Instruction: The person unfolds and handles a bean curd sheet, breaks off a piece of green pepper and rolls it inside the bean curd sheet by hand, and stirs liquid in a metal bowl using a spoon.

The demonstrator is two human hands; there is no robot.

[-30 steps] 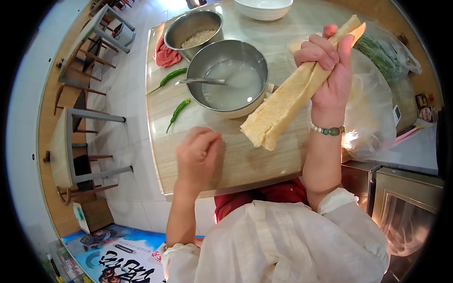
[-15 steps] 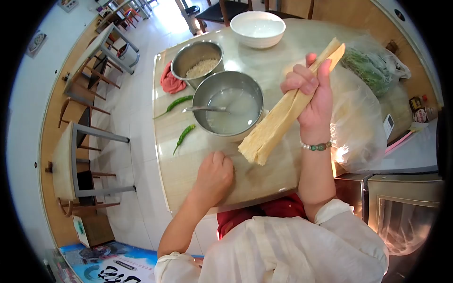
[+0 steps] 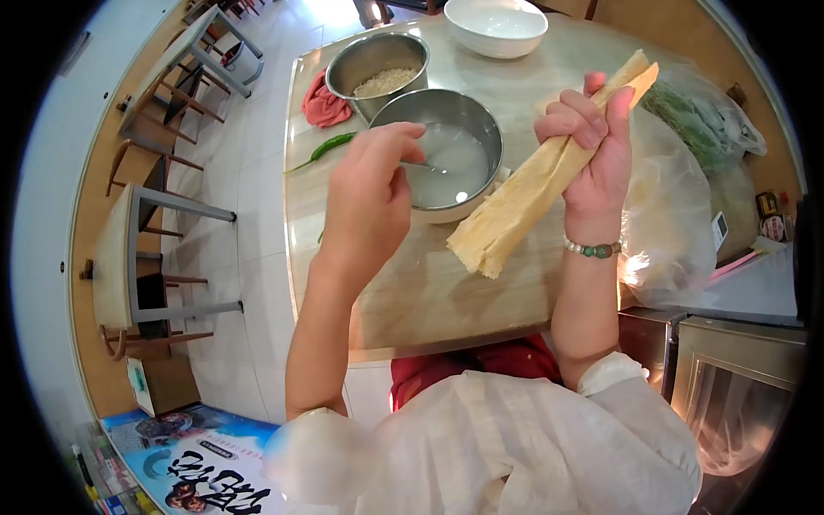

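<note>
My right hand is closed round a long, folded pale-yellow sheet with ragged ends, held aslant above the table. My left hand hovers at the left rim of a steel pot of cloudy whitish liquid. Its fingers are curved, with the thumb apart from them. A metal spoon rests in that pot, its handle hidden behind my left hand. Behind stands a second steel pot with pale grains in it. A green chili lies left of the pots; another is almost wholly covered by my left arm.
A white bowl stands at the table's far side, and a red cloth lies at the left edge. On the right are a plastic bag of greens and a crumpled clear bag. More tables and chairs line the left.
My left hand has risen from the table's near side and moved forward to the pot's left rim, over the spoon handle. My right hand keeps its grip. The view has shifted slightly.
</note>
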